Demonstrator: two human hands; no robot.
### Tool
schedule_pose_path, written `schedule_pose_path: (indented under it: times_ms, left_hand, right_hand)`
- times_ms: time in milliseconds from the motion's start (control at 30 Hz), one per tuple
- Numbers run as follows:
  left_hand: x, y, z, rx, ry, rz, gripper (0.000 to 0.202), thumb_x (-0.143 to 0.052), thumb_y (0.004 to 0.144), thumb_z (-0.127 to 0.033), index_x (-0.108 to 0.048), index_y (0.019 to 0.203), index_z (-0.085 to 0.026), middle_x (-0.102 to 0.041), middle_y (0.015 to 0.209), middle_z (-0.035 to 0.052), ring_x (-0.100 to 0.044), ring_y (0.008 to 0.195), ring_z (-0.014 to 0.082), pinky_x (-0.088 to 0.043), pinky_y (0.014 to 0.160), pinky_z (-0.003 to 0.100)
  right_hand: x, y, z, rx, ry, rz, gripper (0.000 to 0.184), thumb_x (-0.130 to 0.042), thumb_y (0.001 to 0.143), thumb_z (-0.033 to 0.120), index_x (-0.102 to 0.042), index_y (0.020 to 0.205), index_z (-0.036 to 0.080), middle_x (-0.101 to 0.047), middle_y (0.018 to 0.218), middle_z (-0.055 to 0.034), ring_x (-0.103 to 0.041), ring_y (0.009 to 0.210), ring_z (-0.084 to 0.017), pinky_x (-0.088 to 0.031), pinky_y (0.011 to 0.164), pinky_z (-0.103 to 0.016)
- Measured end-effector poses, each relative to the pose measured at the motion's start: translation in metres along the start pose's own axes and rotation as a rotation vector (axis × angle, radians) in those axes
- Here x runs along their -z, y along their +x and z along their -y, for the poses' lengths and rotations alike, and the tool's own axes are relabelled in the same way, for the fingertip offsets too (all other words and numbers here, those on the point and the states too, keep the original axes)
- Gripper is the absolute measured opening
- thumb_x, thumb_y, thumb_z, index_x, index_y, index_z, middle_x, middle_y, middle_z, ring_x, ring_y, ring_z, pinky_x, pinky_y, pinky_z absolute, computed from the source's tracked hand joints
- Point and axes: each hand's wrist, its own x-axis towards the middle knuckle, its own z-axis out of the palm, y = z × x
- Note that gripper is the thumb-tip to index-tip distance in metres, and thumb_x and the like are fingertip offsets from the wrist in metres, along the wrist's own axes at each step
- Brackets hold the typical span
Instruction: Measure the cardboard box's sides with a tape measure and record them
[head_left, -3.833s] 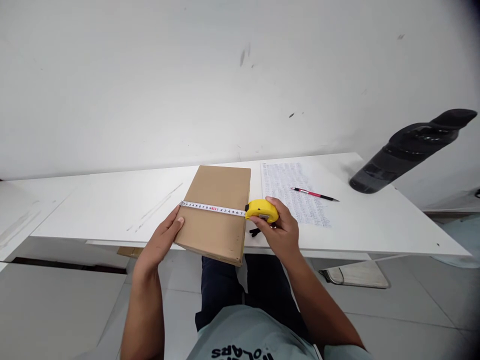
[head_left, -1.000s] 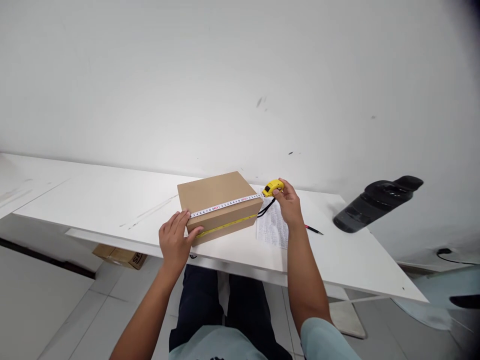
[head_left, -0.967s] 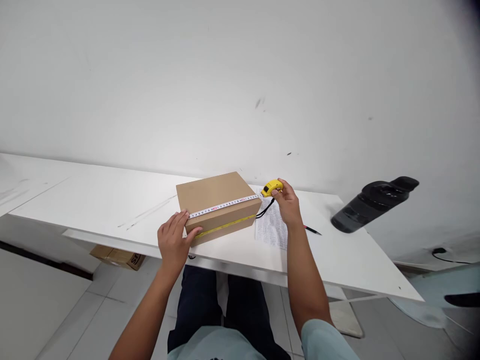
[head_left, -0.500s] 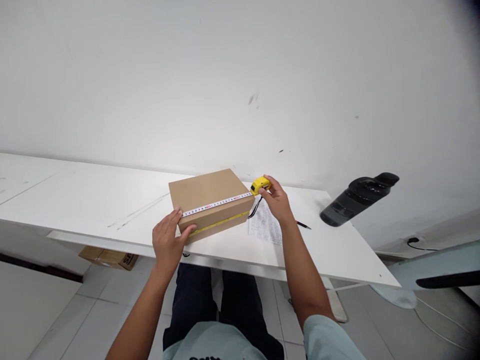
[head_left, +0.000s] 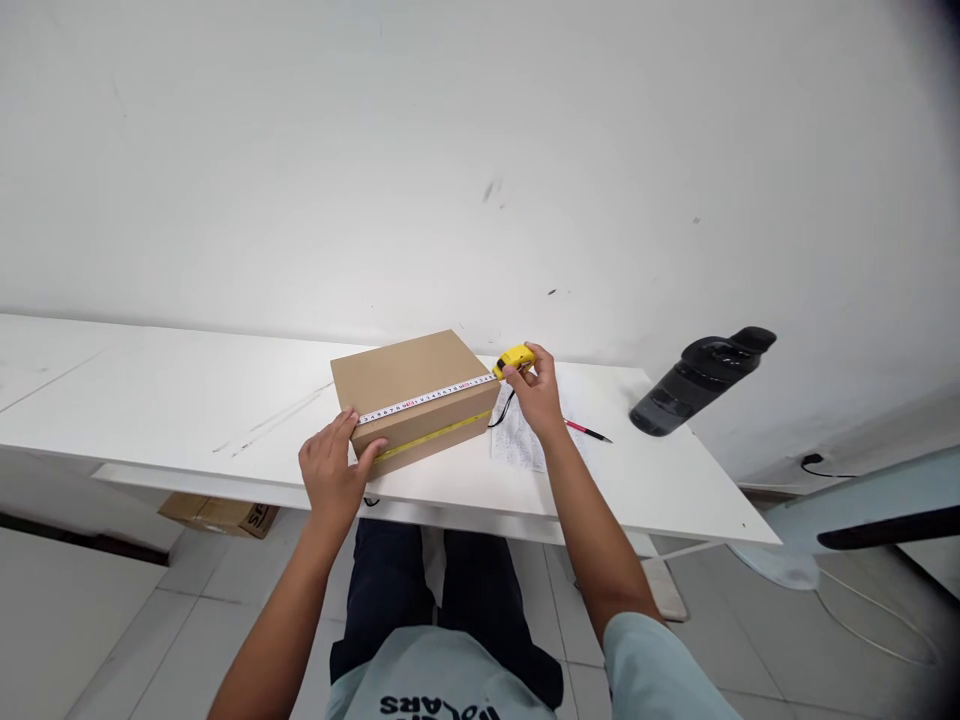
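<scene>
A brown cardboard box (head_left: 409, 365) sits on the white table, with a yellow strip (head_left: 435, 434) running along its front side. The white numbered blade (head_left: 427, 399) of a tape measure lies stretched along the front top edge. My left hand (head_left: 334, 465) closes on the box's left front corner. Its fingers press at the blade's end, which they hide, and the thumb lies on the front side. At the right corner, my right hand (head_left: 536, 388) grips the yellow tape measure case (head_left: 514, 360) between thumb and fingers. A black wrist cord (head_left: 502, 411) hangs from the case.
Under my right forearm lies a sheet of paper with writing (head_left: 514, 440), and a red and black pen (head_left: 589, 430) rests beside it. A dark bottle (head_left: 694, 385) stands on the right of the white table (head_left: 187, 400). The wall rises directly behind.
The view has shifted slightly, so the box, bottle and hands appear a little further left and mostly higher. Both hands keep their holds, and more of the pen shows.
</scene>
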Motion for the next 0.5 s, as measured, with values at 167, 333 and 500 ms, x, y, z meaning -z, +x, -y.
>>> schedule_pose_path:
  times_ms: [167, 333, 500]
  left_hand:
    - [0.018, 0.004, -0.008, -0.065, -0.003, -0.006, 0.019, -0.066, 0.094, -0.029, -0.067, 0.113, -0.027, -0.078, 0.113, 0.0064, -0.067, 0.118, 0.0289, -0.034, 0.112, 0.051]
    - [0.047, 0.007, -0.022, -0.195, -0.075, -0.046, 0.033, -0.067, 0.09, -0.019, -0.062, 0.122, -0.028, -0.077, 0.11, 0.0049, -0.067, 0.116, 0.0263, -0.037, 0.113, 0.05]
    - [0.028, 0.072, 0.003, -0.161, -0.212, 0.209, 0.039, -0.055, 0.097, -0.046, -0.061, 0.129, -0.025, -0.07, 0.126, 0.0106, -0.061, 0.123, 0.0288, -0.043, 0.109, 0.046]
  right_hand:
    - [0.003, -0.019, 0.028, 0.121, 0.079, -0.187, 0.073, -0.082, 0.072, 0.051, -0.05, 0.136, 0.033, -0.056, 0.131, -0.005, -0.066, 0.105, -0.019, -0.056, 0.094, -0.037]
    - [0.045, -0.083, 0.042, -0.025, 0.249, -0.338, 0.067, -0.084, 0.076, 0.045, -0.055, 0.134, 0.031, -0.063, 0.115, -0.002, -0.067, 0.098, -0.017, -0.059, 0.09, -0.038]
    - [0.05, -0.151, 0.016, -0.265, 0.457, -0.428, 0.036, -0.069, 0.086, 0.061, -0.066, 0.101, 0.028, -0.069, 0.099, -0.0005, -0.069, 0.082, -0.016, -0.063, 0.081, -0.037]
